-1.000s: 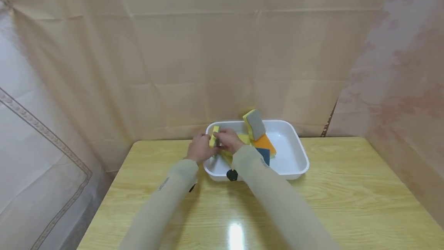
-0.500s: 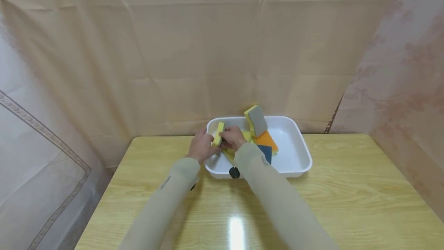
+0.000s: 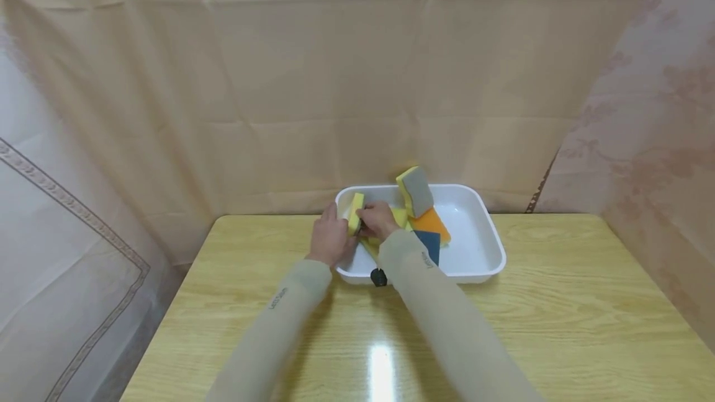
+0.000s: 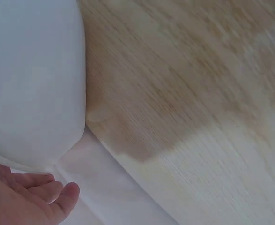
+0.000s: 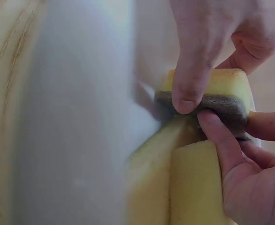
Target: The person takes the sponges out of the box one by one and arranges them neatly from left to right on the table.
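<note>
A yellow sponge (image 3: 355,213) with a dark scouring face stands on edge at the left end of a white tray (image 3: 499,259). My left hand (image 3: 329,239) grips it from the left; in the right wrist view its thumb presses the dark face of the sponge (image 5: 228,83) and other fingers reach behind. My right hand (image 3: 378,221) pinches the same sponge from the other side, with one fingertip against the dark face. In the left wrist view, fingers of the left hand (image 4: 27,199) curl beside the tray's outer wall (image 4: 39,84).
Right of my hands lie a grey-faced yellow sponge (image 3: 417,192) leaning on the back rim, an orange pad (image 3: 432,226), a dark blue pad (image 3: 429,245) and yellow sponges (image 5: 196,185). The tray stands on a wooden table (image 3: 558,303) before a beige cloth (image 3: 380,79).
The sponge between my hands has shifted slightly right and toward the back. My left hand has turned, its fingers now pointing more to the back. The head view has moved a little.
</note>
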Motion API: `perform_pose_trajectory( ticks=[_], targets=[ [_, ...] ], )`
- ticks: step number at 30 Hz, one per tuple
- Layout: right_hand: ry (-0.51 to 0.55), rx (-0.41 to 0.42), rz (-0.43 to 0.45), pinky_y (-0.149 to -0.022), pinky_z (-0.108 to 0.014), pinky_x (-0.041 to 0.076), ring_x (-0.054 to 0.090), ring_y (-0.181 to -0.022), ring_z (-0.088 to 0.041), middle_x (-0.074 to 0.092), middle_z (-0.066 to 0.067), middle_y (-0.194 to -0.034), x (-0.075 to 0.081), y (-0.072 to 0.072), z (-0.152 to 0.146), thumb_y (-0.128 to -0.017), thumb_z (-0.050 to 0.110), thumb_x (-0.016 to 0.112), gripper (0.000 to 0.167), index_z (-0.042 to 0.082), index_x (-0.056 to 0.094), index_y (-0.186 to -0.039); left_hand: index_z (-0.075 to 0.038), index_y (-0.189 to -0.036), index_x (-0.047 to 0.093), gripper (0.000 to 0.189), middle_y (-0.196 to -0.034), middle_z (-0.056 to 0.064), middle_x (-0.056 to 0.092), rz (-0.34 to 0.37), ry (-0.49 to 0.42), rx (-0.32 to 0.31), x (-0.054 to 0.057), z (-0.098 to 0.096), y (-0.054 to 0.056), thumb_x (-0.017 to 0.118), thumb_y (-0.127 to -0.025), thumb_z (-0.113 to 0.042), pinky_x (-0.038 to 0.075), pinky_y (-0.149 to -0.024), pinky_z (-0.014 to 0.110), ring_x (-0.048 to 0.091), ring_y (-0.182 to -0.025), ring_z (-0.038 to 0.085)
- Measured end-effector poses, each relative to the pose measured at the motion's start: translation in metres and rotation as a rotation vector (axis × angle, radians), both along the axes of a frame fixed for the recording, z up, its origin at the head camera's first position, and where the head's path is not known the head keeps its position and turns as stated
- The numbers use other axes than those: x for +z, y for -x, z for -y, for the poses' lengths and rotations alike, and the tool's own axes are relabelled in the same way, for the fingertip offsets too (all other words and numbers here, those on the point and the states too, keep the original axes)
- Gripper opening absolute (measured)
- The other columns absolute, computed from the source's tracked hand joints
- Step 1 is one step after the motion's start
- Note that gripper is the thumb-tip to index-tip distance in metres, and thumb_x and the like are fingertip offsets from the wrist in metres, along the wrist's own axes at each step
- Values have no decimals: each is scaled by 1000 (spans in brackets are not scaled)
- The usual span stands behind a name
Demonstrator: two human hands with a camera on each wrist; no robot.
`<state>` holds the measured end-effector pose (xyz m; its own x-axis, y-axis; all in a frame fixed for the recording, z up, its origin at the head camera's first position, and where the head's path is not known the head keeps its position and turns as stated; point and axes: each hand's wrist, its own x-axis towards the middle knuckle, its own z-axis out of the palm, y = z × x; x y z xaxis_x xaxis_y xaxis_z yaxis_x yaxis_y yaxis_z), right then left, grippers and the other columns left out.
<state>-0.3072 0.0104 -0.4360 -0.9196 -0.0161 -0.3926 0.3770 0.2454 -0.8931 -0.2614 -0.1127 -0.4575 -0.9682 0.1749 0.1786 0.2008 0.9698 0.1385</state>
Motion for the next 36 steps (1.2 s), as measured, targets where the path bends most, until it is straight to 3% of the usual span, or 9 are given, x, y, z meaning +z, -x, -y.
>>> perform_pose_trajectory(
  ticks=[4,8,11,14,17,21,27,31,36],
  targets=[
    [0,36,-34,-87,-39,58,66,-105,-30,64,-19,-128,-1,-1,-4,-104,14,57,35,-2,60,-135,-1,-105,74,35,-152,21,43,18,19,-21,1,0,3,73,-92,-33,43,-105,52,35,-142,35],
    [68,75,-54,-90,-38,57,64,-109,-28,62,-19,-132,-3,-1,-11,-105,16,56,40,0,55,-142,0,-103,73,31,-149,19,48,-5,-31,-42,-1,1,3,72,-91,-28,42,-106,51,38,-141,34],
    [195,75,-64,-89,-35,56,62,-109,-26,62,-19,-132,-1,-2,-19,-105,15,55,42,1,52,-144,0,-105,71,30,-146,19,50,-62,-106,-49,-1,2,4,74,-88,-24,43,-107,50,46,-135,34],
    [313,51,-63,-79,-29,56,62,-99,-24,62,-19,-128,2,-5,-25,-105,13,55,43,3,51,-146,0,-109,70,32,-145,18,52,-113,-174,-68,0,3,2,75,-86,-22,45,-105,49,52,-129,34],
    [412,27,-59,-66,-23,53,62,-92,-21,62,-20,-128,4,-11,-30,-105,11,54,44,3,49,-148,1,-111,68,34,-139,19,56,-203,-247,-132,-3,5,-2,74,-84,-19,49,-98,49,57,-120,35],
    [521,21,-68,-68,-21,55,63,-102,-22,59,-20,-135,8,-23,-32,-105,10,52,47,2,44,-151,2,-114,63,39,-128,19,61,-356,-346,-247,-8,12,-8,75,-81,-15,54,-91,48,62,-110,35],
    [556,44,-125,-79,-31,59,64,-108,-27,59,-20,-135,19,-48,-36,-105,12,54,55,12,36,-157,1,-113,61,40,-124,19,62,-483,-422,-334,1,16,-31,78,-79,-12,54,-95,46,60,-114,35],
    [562,86,-157,-78,-34,59,66,-102,-26,61,-19,-132,22,-69,-35,-105,12,55,59,22,33,-159,2,-109,63,39,-122,20,62,-536,-438,-364,11,24,-56,81,-76,-10,54,-95,46,59,-114,37],
    [562,159,-181,-82,-39,60,66,-104,-26,58,-17,-132,23,-95,-29,-105,11,56,59,21,32,-158,1,-106,64,39,-120,18,62,-550,-463,-390,19,38,-88,84,-75,-8,56,-90,44,60,-110,35]
  ],
)
